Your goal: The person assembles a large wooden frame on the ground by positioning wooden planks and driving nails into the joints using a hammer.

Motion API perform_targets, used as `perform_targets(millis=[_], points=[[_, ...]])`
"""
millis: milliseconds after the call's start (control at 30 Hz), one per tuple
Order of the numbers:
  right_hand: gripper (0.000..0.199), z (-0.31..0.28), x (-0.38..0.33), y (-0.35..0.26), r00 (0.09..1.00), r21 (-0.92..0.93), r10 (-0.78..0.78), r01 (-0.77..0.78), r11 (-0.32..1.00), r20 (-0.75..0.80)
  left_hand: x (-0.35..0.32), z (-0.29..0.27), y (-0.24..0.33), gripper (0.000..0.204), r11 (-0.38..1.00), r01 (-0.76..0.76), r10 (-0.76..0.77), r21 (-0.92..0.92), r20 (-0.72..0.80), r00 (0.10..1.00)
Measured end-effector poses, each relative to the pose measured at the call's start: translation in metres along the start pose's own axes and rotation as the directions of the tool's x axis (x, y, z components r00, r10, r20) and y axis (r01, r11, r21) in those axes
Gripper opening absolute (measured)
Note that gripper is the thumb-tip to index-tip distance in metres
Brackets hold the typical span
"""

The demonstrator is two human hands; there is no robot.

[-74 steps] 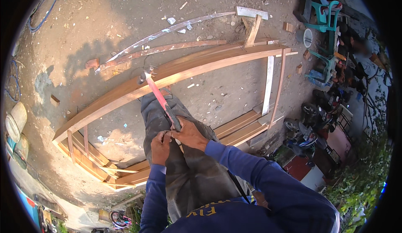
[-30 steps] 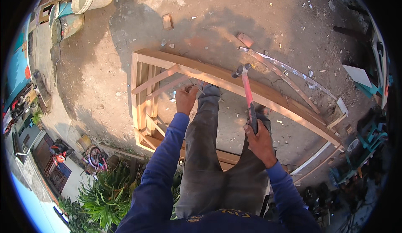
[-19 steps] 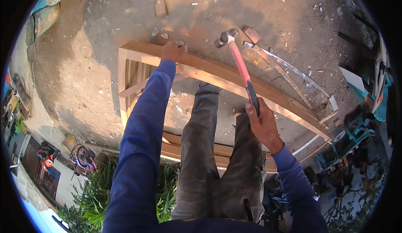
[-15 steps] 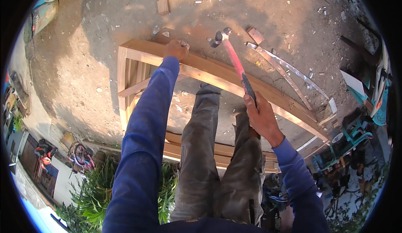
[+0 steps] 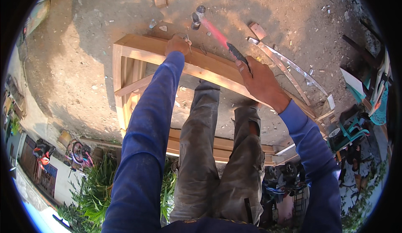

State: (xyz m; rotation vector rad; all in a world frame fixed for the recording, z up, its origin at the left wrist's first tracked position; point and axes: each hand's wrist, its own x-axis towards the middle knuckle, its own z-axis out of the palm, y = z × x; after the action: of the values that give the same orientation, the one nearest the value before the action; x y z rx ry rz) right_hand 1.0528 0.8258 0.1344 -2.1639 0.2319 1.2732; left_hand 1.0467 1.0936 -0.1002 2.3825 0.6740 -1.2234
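Fingers at risk: left hand (image 5: 177,45) is pinching a nail (image 5: 189,44) upright on the wooden frame (image 5: 201,65) top rail, right hand (image 5: 260,80) is gripping a red-handled hammer (image 5: 217,33) swinging close; a glancing blow is likely bending the nail or hitting knuckles

**What the person wears**

Both arms are in long blue sleeves (image 5: 144,149) that end at the wrists. The left hand (image 5: 177,45) and right hand (image 5: 261,81) are bare, with no gloves. The legs are in dusty grey-brown trousers (image 5: 217,166), creased, with a tear at the right knee.
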Motion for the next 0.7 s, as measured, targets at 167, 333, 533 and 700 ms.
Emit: perform_targets(millis=[167,333,533,700], points=[[0.049,-0.018,0.023,-0.02,1.0,-0.034,-0.016,0.016,0.999,-0.014,-0.01,-0.009,0.013,0.039,0.999,0.016,-0.019,0.039,0.084,0.996],[0.05,-0.021,0.038,-0.028,0.995,-0.074,-0.081,0.076,0.994,-0.057,-0.017,-0.006,0.016,0.039,0.999,0.002,-0.003,-0.042,-0.023,1.0],[0.048,-0.02,0.04,-0.027,0.999,-0.052,-0.036,0.037,0.998,0.004,-0.006,-0.001,0.009,0.036,0.999,0.011,-0.012,-0.038,-0.022,1.0],[0.047,-0.018,0.047,-0.025,1.0,-0.013,-0.013,0.013,1.0,-0.01,0.005,0.003,0.001,0.034,1.0,-0.009,0.01,-0.012,0.084,0.996]])
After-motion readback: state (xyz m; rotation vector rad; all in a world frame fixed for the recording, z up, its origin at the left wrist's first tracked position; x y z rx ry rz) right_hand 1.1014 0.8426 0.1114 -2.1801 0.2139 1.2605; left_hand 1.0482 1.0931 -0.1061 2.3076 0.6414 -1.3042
